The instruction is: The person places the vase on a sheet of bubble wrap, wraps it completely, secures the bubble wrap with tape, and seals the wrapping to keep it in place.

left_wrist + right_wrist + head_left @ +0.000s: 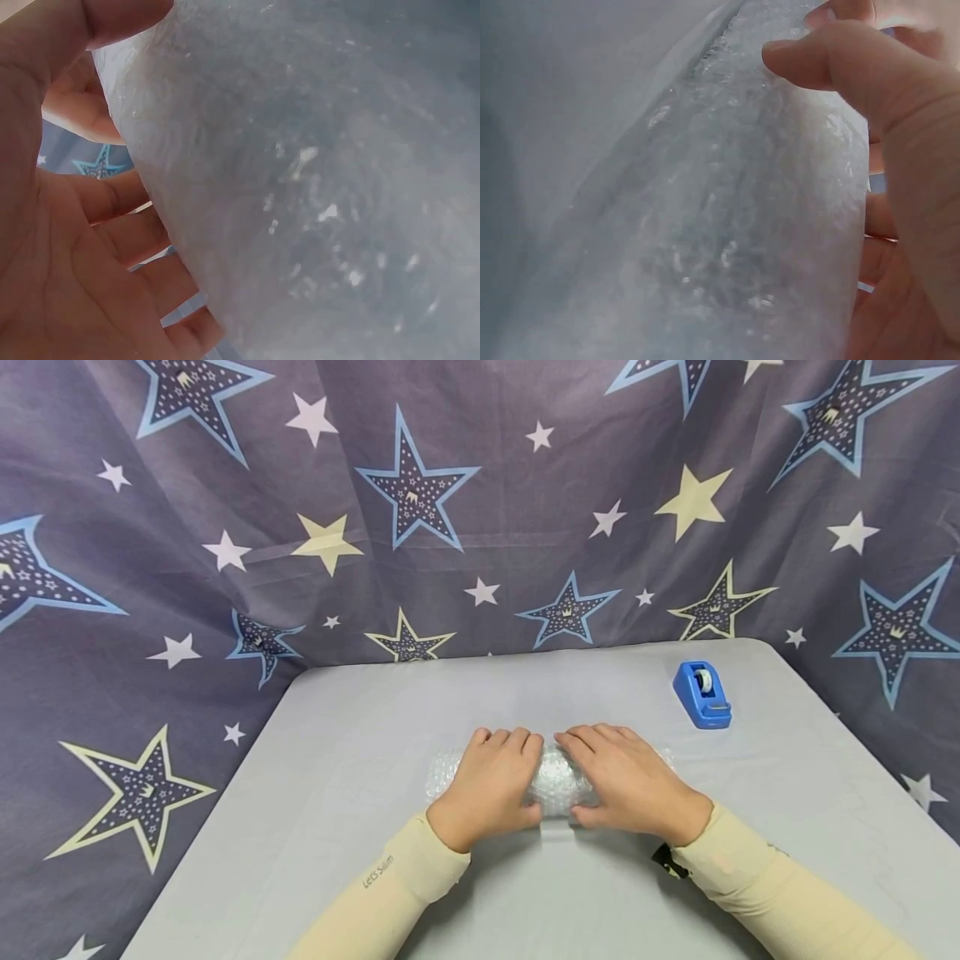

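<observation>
A roll of clear bubble wrap [557,783] lies crosswise on the grey-covered table, its ends showing past both hands. My left hand [491,785] grips it left of the middle, fingers over the far side and thumb on the near side. Close by on the right, my right hand [626,781] holds it the same way. In the left wrist view the bubble wrap [300,195] fills most of the picture, with the fingers curled behind it. The right wrist view shows the thumb pressed on the bubble wrap [727,202]. Whatever may be inside the roll cannot be made out.
A blue tape dispenser [702,695] with a roll of tape stands at the back right of the table [360,735]. Behind and beside the table hangs a dark grey star-patterned cloth [480,552].
</observation>
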{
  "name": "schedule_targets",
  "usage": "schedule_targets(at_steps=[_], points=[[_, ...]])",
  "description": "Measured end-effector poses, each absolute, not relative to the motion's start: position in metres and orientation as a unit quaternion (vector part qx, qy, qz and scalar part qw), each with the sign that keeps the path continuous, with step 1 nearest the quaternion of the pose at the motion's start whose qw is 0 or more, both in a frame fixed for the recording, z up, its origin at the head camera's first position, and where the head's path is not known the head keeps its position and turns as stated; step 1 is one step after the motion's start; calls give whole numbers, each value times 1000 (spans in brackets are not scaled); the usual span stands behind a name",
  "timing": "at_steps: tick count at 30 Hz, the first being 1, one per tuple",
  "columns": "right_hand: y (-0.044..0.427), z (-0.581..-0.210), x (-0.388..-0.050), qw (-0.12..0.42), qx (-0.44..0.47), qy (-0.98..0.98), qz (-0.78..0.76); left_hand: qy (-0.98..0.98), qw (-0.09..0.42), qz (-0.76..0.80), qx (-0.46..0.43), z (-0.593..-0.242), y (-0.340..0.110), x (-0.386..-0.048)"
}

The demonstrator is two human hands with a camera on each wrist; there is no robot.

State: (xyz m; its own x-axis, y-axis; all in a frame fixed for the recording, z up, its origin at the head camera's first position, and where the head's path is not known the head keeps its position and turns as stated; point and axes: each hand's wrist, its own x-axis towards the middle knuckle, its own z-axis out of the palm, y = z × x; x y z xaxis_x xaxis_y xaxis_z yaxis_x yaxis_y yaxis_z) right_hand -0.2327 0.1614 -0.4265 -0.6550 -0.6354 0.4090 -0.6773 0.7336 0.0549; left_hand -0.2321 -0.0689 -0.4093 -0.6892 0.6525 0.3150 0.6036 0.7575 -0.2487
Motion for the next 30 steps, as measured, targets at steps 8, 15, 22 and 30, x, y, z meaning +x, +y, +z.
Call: schedule_targets(at_steps=[8, 15, 22, 30], points=[[162, -428, -235, 212, 365, -905, 60, -912, 215, 54, -345, -410, -69, -233], [163, -431, -237, 212, 359, -906, 70, -909, 233, 40, -344, -412, -69, -236], [163, -432, -238, 218, 360, -904, 73, -908, 236, 41, -343, -414, -70, -238], [162, -435, -240, 205, 355, -909, 69, -908, 234, 49, -344, -417, -70, -239]])
